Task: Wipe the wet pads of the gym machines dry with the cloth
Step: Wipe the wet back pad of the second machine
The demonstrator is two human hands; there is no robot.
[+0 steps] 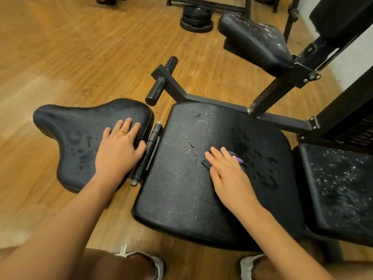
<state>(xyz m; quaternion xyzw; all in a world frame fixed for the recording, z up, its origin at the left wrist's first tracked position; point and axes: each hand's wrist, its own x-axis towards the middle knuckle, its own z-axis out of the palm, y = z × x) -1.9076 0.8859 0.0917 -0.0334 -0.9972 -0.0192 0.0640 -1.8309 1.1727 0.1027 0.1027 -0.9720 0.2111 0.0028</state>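
Note:
A large black seat pad (181,188) fills the middle, with small tears and wet smears toward its right side. My right hand (228,172) lies flat with straight fingers on a dark cloth with a purple patch (239,159), pressing it onto this pad. A smaller curved black pad (80,138) sits to the left, marked with damp patches. On its right part my left hand (119,146) rests flat, fingers spread. A third pad (339,188) at the right is speckled with water droplets. Farther back, a raised pad (256,39) also shows droplets.
A black metal frame (282,118) with bolts runs behind the seat, and a foot bar with rubber grips (161,81) sticks out at the back. Weight plates (196,19) lie stacked on the wooden floor (60,57). My shoes (153,263) stand below the pads.

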